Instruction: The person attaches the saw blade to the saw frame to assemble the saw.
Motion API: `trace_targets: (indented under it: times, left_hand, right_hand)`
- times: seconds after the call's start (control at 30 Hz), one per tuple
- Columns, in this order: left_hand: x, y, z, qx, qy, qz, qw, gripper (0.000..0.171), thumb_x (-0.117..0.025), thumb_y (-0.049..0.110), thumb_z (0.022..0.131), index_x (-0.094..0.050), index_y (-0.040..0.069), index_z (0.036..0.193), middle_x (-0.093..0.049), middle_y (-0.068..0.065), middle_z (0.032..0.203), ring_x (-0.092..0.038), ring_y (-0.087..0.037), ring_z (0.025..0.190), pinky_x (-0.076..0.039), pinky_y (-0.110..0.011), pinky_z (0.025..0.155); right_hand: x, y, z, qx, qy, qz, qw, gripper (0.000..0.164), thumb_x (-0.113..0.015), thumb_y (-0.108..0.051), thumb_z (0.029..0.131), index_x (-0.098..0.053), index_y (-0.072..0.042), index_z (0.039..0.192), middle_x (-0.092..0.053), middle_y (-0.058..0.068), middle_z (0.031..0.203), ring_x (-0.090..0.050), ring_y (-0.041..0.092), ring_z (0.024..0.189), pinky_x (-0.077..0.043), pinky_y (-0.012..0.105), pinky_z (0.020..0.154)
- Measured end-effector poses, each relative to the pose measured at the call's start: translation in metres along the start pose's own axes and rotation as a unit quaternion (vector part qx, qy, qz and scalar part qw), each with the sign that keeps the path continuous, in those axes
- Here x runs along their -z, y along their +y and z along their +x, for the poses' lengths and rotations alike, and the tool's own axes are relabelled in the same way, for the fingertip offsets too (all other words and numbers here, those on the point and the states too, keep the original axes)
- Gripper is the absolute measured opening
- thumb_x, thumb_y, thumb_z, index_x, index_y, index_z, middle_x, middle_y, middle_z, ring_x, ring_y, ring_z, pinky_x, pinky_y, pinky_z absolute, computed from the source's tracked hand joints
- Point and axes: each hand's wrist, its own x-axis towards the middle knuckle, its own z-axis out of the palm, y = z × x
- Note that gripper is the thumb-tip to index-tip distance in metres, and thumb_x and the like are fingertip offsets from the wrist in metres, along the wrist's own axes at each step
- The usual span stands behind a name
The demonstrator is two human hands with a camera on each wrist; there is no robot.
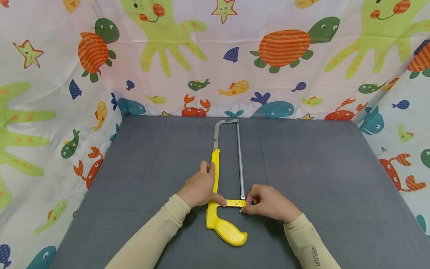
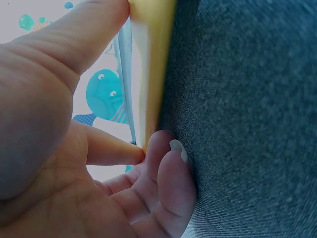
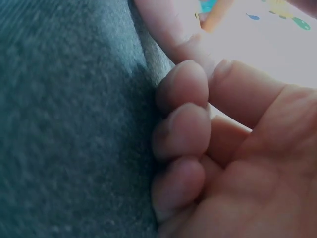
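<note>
Grey and fabric-topped, the counter [image 1: 319,168] lies under the hacksaw [image 1: 217,175]. Thumb and index finger of the left hand [image 1: 199,188] grip the hacksaw's yellow frame, the other fingers curled beside it. At the hacksaw's near blade end, the right hand's [image 1: 268,203] curled fingers pinch a small metal fitting [image 1: 240,210], mostly hidden by them. From there the blade [image 1: 240,160] runs away from the person, opposite the hacksaw's yellow grip [image 1: 231,232]. Sea-creature fabric [image 1: 215,71] hangs beyond the hacksaw's far end.

The hacksaw [image 1: 215,175] seems to lie on the table [image 1: 302,164], handle [image 1: 228,231] nearest, blade [image 1: 240,160] to the right, curtain [image 1: 205,67] behind.
</note>
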Motion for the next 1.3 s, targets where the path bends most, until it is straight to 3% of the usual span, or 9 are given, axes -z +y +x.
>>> trace_targets:
  times: [0.43, 1.1, 1.3]
  left_hand:
    - [-0.0012, -0.0023, 0.0011, 0.002, -0.001, 0.002, 1.0000, 0.144, -0.099, 0.061, 0.069, -0.018, 0.002, 0.173, -0.038, -0.018, 0.152, -0.057, -0.019, 0.083, -0.049, -0.028, 0.064]
    - [-0.0006, -0.0002, -0.0001, -0.008, 0.002, 0.005, 1.0000, 0.143, -0.099, 0.059, 0.070, -0.017, 0.001, 0.172, -0.040, -0.018, 0.149, -0.056, -0.018, 0.081, -0.048, -0.027, 0.061]
    - [-0.0007, 0.0004, 0.0004, -0.006, 0.001, 0.005, 1.0000, 0.143, -0.099, 0.059, 0.070, -0.018, 0.001, 0.172, -0.040, -0.018, 0.147, -0.056, -0.018, 0.080, -0.048, -0.027, 0.062]
  right_hand:
    - [0.0042, 0.0026, -0.0010, 0.009, -0.007, 0.003, 1.000, 0.019, -0.092, -0.032, 0.085, -0.076, -0.028, 0.077, -0.056, 0.000, 0.082, -0.052, 0.009, 0.073, -0.042, 0.024, 0.066]
    - [0.0028, 0.0043, -0.0004, 0.020, -0.002, -0.017, 1.000, 0.019, -0.093, -0.022, 0.083, -0.076, -0.028, 0.079, -0.055, -0.004, 0.082, -0.050, 0.007, 0.075, -0.041, 0.024, 0.068]
    - [0.0034, 0.0035, -0.0011, 0.006, -0.009, -0.015, 1.000, 0.022, -0.097, -0.033, 0.079, -0.075, -0.029, 0.079, -0.054, -0.003, 0.083, -0.050, 0.009, 0.076, -0.041, 0.025, 0.067]
